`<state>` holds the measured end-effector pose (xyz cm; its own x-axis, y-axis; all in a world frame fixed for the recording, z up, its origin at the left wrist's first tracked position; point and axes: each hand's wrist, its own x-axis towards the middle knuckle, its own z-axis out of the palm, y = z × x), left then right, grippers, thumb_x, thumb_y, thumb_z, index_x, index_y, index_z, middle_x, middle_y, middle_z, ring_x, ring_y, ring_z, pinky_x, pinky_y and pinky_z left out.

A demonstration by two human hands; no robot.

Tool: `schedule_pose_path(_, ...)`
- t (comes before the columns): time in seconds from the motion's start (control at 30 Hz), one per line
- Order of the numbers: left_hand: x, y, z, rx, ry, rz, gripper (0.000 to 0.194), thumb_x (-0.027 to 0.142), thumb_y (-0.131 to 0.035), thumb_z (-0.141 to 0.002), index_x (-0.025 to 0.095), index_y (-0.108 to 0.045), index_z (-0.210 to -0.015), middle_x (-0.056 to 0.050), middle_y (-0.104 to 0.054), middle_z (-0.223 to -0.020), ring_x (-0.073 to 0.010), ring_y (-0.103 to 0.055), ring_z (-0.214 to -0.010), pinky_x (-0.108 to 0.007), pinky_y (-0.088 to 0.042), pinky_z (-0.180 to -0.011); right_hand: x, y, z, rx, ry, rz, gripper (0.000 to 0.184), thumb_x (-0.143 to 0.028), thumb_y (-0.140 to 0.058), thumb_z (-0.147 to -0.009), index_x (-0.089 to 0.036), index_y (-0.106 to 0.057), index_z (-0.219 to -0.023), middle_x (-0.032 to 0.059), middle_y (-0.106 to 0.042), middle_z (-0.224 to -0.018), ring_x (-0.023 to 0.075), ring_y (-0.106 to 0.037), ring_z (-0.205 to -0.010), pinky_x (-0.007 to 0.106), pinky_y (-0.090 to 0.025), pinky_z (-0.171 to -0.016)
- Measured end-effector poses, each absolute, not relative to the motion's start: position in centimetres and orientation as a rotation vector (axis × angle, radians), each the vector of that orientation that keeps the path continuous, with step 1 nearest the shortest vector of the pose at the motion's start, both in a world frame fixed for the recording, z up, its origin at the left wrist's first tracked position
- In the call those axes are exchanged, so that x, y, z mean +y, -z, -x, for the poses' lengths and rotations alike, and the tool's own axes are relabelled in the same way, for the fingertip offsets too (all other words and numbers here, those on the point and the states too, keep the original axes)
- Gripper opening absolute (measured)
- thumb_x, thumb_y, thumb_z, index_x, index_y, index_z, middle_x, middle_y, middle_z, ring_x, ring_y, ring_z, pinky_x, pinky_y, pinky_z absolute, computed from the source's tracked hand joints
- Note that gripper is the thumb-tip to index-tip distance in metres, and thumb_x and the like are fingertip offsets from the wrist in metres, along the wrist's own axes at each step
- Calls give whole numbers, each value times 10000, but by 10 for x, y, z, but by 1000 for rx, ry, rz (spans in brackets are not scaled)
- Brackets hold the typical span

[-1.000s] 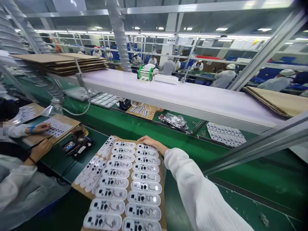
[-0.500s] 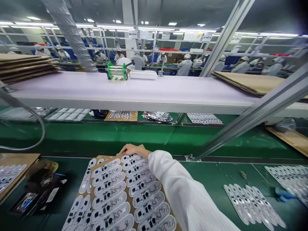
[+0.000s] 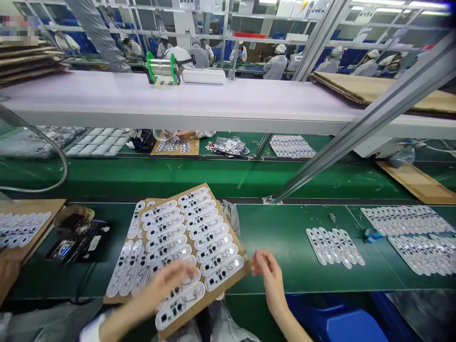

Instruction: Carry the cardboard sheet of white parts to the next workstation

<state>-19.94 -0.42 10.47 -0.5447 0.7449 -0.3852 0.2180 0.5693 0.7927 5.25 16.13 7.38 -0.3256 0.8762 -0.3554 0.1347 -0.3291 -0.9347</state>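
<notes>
A cardboard sheet (image 3: 228, 227) carrying rows of white oval circuit parts (image 3: 194, 232) lies tilted on the green bench (image 3: 281, 232) in front of me. My left hand (image 3: 167, 285), blurred by motion, lies flat with fingers stretched over the near rows of parts. My right hand (image 3: 269, 275) is at the sheet's right corner, fingers curled and pinching its edge. A second sheet with more parts (image 3: 124, 259) lies partly under the first on its left.
Loose strips of white parts (image 3: 335, 244) lie to the right, with more (image 3: 406, 221) beyond. A black device (image 3: 76, 237) sits left. A slanted aluminium strut (image 3: 356, 128), a white shelf (image 3: 213, 102) and the green conveyor (image 3: 178, 175) stand ahead. Blue bin (image 3: 338, 318) below.
The view swung right and down. My right hand left the sheet's far edge for its near right corner, the sheet came closer and turned, and my left hand came in over the parts.
</notes>
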Motion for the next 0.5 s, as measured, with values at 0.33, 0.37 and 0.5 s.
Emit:
schedule_pose_path(0.33, 118, -84, 386, 2173, -545, -980, 247, 338, -592, -899, 142, -613, -1047, -78, -615, -1117, -238, -589, -1041, -457, -462, -927, 28, -16, -24, -884, -1844, 1674, 722, -797, -686, -437, -180, -535, -781, 55, -627, -642, 195, -612, -485, 240, -436, -358)
schedule_pose_path(0.37, 122, -79, 393, 2144, -494, -1013, 225, 337, -592, -899, 143, -623, -1009, -67, -627, -1074, -230, -601, -1006, -434, -477, -901, 24, -15, -16, -861, -1834, 1684, 721, -802, -687, -420, -182, -519, -748, 49, -619, -609, 194, -607, -465, 229, -417, -342)
schedule_pose_path(0.5, 134, -61, 412, 2002, -362, -1123, 197, 338, -583, -905, 160, -642, -965, -55, -647, -1026, -207, -620, -937, -380, -503, -841, 9, -16, 10, -769, -1718, 1727, 708, -810, -664, -458, -214, -466, -785, -4, -566, -479, 184, -560, -395, 221, -366, -320)
